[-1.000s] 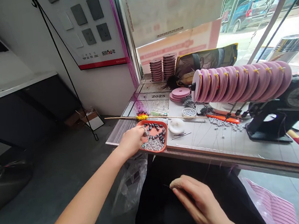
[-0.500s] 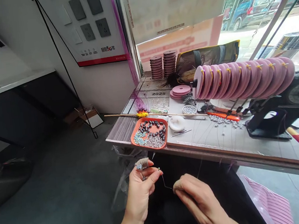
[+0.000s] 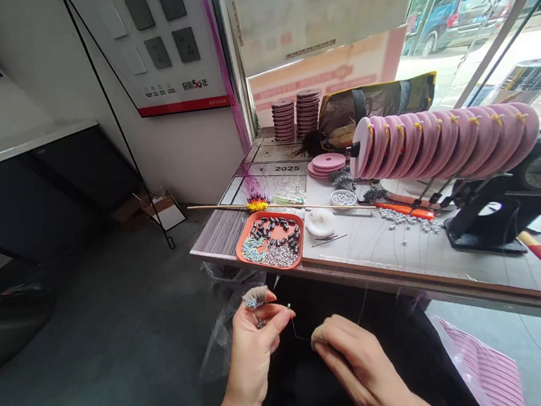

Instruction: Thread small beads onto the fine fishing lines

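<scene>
My left hand (image 3: 256, 335) is closed in a pinch, with tape around one finger and small pale-blue pieces tucked by it. A tiny bead-like piece (image 3: 289, 306) shows at its thumb and fingertip; its exact kind is too small to make out. From there a thin clear fishing line (image 3: 295, 329) bends down and across to my right hand (image 3: 351, 357). That hand, also with a taped finger, pinches the line between thumb and forefinger. Both hands are above my dark-clothed lap, in front of the table edge.
An orange tray (image 3: 238, 249) holds small metal parts and pale-blue pieces. Beside it lie a white round pad (image 3: 320, 222), needle-like tools (image 3: 328, 240) and a long thin stick (image 3: 212, 206). Pink foam discs (image 3: 444, 144) line a rod on a black machine (image 3: 488, 230) at right.
My hands keep almost the same pose, with the line still stretched between them. The bead-like piece at the left fingertips looks slightly turned. The view has shifted a little.
</scene>
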The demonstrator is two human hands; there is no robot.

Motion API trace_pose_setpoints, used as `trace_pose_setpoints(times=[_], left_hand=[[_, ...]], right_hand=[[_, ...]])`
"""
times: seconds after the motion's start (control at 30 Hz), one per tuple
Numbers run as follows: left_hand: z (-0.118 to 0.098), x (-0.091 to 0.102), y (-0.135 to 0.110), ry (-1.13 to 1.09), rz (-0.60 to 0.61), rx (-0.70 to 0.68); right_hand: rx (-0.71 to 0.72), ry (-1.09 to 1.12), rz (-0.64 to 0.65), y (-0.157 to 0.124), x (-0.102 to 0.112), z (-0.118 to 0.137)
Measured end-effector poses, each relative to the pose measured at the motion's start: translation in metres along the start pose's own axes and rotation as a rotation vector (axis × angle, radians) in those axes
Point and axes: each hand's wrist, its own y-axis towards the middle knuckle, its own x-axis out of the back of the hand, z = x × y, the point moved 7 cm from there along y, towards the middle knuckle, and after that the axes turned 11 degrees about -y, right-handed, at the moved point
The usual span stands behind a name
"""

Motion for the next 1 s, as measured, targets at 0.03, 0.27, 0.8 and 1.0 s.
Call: trace_pose_setpoints(times=[0.03, 0.27, 0.8, 1.0], left_hand=[[0.000, 0.000, 0.000, -0.002, 0.000, -0.001], [-0.001, 0.000, -0.002, 0.000, -0.004, -0.003], [-0.025, 0.000, -0.016, 0.361, -0.051, -0.492], [-0.025, -0.010, -0.031, 0.673, 0.030, -0.721]], right_hand=[[-0.002, 0.003, 0.002, 0.000, 0.000, 0.000], [0.000, 0.017, 0.015, 0.001, -0.001, 0.001], [-0.300, 0.372, 0.014, -0.002, -0.005, -0.018], [-0.415, 0.419, -0.028, 0.000, -0.004, -0.025]])
